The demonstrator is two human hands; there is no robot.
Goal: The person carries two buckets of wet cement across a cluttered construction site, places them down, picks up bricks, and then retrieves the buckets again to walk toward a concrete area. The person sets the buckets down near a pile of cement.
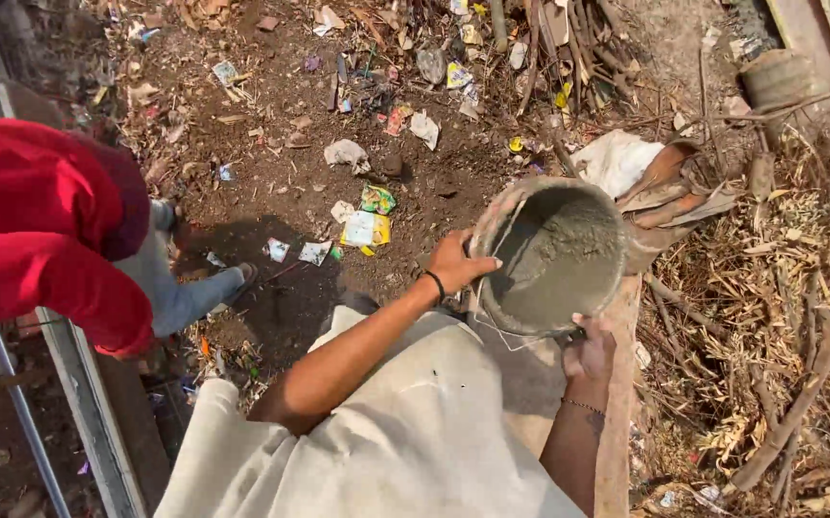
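I hold a worn round bucket [516,206] that is partly filled with wet grey cement [554,264]. My left hand [455,261] grips the bucket's left rim, thumb over the edge, with a dark band on the wrist. My right hand [588,350] grips the near rim beside the thin wire handle, with a thin bracelet on the wrist. The bucket tilts a little over a pale concrete ledge [616,403]. My light-coloured shirt [386,441] fills the bottom of the view.
Another person in a red sleeve [41,230] and grey jeans [180,293] stands at the left by a metal frame [79,403]. Bare dirt ground [281,182] is littered with wrappers. Dry sticks and leaves [770,326] lie at the right, and a white sack [616,158] lies behind the bucket.
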